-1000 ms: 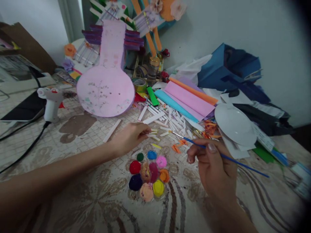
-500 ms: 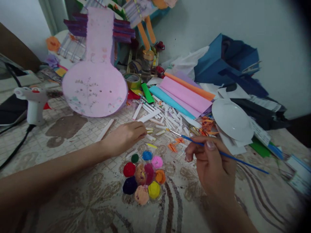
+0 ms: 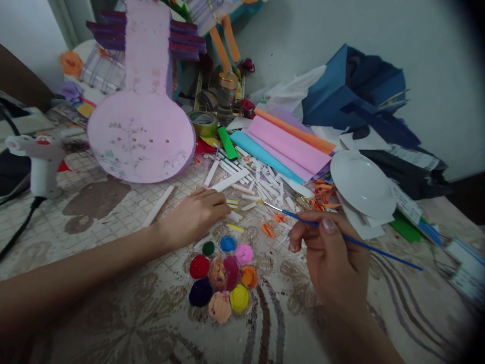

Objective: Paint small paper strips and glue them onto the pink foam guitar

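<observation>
The right hand [image 3: 333,258] pinches a thin blue paintbrush [image 3: 341,237], bristles pointing far-left over scattered white paper strips [image 3: 250,182]. The left hand [image 3: 197,215], fingers curled narrow, rests on the patterned tablecloth [image 3: 125,313] with its fingertips at one small strip; whether it grips the strip cannot be told. Just near of both hands sits a round paint palette [image 3: 223,278] with colours in every well. A white plate [image 3: 361,184] lies to the right, a pink cardboard guitar shape [image 3: 142,134] far-left. Painting a strip cleanly likely calls for a steady left hand and a lightly loaded brush tip.
</observation>
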{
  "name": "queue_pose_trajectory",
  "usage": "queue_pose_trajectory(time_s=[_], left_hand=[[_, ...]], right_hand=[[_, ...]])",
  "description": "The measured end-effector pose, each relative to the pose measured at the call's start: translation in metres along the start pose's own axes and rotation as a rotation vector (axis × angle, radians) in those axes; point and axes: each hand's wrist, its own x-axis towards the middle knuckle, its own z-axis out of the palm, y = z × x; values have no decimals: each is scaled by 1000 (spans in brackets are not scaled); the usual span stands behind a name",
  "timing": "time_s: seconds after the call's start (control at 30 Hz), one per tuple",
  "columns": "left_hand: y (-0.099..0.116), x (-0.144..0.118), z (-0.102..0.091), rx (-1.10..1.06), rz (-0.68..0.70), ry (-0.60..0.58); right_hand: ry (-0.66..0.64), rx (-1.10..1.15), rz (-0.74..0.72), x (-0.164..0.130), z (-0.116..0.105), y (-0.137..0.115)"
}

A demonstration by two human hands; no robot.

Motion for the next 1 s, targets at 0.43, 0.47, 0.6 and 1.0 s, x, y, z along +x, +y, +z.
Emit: queue_pose_trajectory(time_s=[0.43, 0.47, 0.6, 1.0], left_hand=[[-5, -1, -2, 39, -95, 20], [-4, -1, -2, 45, -94, 12], [-1, 1, -2, 47, -90, -1], [-1, 2, -2, -44, -77, 17]], right_hand=[[-15, 12, 20, -1, -2, 1], [-17, 11, 24, -1, -2, 2], [-26, 9, 30, -1, -3, 2], [-20, -3, 19, -1, -2, 2]])
